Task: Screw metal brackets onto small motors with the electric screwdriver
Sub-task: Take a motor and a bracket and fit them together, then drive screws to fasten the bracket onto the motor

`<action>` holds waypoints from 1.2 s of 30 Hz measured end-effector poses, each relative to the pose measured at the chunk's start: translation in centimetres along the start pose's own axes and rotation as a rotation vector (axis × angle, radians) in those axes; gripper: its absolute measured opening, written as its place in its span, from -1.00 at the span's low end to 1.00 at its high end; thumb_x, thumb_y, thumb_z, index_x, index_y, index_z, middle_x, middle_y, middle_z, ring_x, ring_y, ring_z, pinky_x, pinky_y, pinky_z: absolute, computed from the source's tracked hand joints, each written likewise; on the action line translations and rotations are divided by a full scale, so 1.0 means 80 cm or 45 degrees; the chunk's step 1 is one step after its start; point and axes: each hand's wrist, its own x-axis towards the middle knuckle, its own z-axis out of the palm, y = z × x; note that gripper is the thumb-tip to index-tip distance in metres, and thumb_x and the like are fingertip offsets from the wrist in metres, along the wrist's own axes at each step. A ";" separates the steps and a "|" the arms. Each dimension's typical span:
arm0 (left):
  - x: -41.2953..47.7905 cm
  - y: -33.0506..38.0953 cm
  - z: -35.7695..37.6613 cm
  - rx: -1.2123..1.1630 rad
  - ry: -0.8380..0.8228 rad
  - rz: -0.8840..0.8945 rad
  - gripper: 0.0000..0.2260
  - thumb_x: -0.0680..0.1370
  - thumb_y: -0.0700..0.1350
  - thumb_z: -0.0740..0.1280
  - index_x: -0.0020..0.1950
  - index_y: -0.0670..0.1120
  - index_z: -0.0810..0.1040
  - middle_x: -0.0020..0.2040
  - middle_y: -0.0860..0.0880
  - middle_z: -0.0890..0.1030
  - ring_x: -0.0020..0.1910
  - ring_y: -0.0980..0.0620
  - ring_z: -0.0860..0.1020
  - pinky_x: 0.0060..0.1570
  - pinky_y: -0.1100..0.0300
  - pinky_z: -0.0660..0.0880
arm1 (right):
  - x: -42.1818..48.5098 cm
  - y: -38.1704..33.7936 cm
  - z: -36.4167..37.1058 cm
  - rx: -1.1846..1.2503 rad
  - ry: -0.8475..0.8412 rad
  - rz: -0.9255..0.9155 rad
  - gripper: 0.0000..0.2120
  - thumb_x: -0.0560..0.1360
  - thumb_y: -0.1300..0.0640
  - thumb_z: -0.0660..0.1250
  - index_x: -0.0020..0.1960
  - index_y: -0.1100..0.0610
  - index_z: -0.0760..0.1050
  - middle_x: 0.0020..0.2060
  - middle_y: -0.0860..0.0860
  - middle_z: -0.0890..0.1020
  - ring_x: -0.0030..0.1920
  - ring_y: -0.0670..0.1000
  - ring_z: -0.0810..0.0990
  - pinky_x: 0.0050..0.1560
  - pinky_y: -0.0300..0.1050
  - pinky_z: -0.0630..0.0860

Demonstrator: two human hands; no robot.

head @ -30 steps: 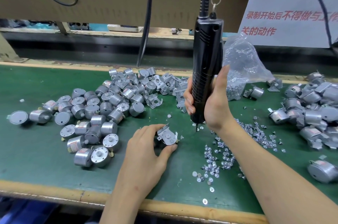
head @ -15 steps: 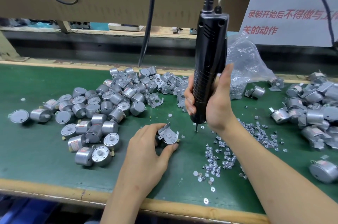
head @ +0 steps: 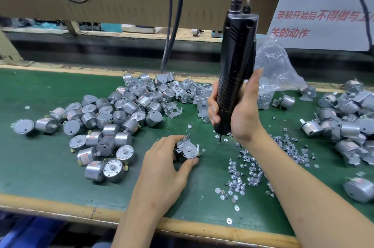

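Two hands share the work: the left hand [head: 162, 164] pins a motor [head: 187, 153] to the green mat [head: 50, 166], thumb and fingers closed around its body, with a bracket [head: 185, 143] laid on its upturned face, probably so the screw holes stay aligned and reachable. Just right of that grip, the right hand [head: 240, 114] is wrapped around the hanging electric screwdriver [head: 234, 69], upright, its bit [head: 219, 140] apart from the bracket and near the loose screws [head: 244, 171], seemingly to pick one up. Unfinished motors lie left of the holding hand.
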 end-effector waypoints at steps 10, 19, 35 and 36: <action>0.000 0.000 0.000 -0.014 -0.007 -0.010 -0.67 0.42 -0.06 0.54 0.14 0.02 0.57 -0.16 0.27 0.48 -0.13 0.33 0.43 -0.12 0.52 0.30 | 0.001 0.001 -0.001 -0.025 0.025 -0.003 -0.18 0.22 -0.67 0.11 -0.21 0.12 0.43 -0.48 0.05 0.42 -0.54 0.05 0.33 -0.44 -0.14 0.33; -0.001 -0.003 0.002 -0.005 -0.017 -0.022 -0.68 0.44 -0.03 0.52 0.14 0.05 0.56 -0.12 0.27 0.50 -0.10 0.33 0.43 -0.09 0.52 0.29 | 0.001 0.002 -0.003 -0.020 0.009 -0.014 -0.22 0.25 -0.66 0.10 -0.24 0.09 0.45 -0.48 0.05 0.43 -0.54 0.05 0.34 -0.45 -0.14 0.33; 0.000 -0.002 0.000 0.008 -0.027 -0.019 -0.66 0.44 -0.02 0.52 0.17 0.03 0.56 -0.12 0.27 0.49 -0.12 0.32 0.43 -0.09 0.51 0.29 | 0.001 0.007 0.002 0.064 -0.021 0.089 -0.17 0.35 -0.61 -0.22 -0.27 0.06 0.47 -0.50 0.02 0.42 -0.56 0.02 0.36 -0.44 -0.18 0.35; 0.000 -0.002 0.000 0.009 -0.027 -0.018 -0.66 0.44 -0.02 0.52 0.17 0.02 0.56 -0.12 0.27 0.48 -0.12 0.33 0.43 -0.08 0.52 0.29 | 0.001 0.007 0.003 0.048 -0.022 0.071 -0.21 0.31 -0.61 -0.14 -0.27 0.06 0.46 -0.50 0.02 0.42 -0.56 0.02 0.36 -0.44 -0.17 0.35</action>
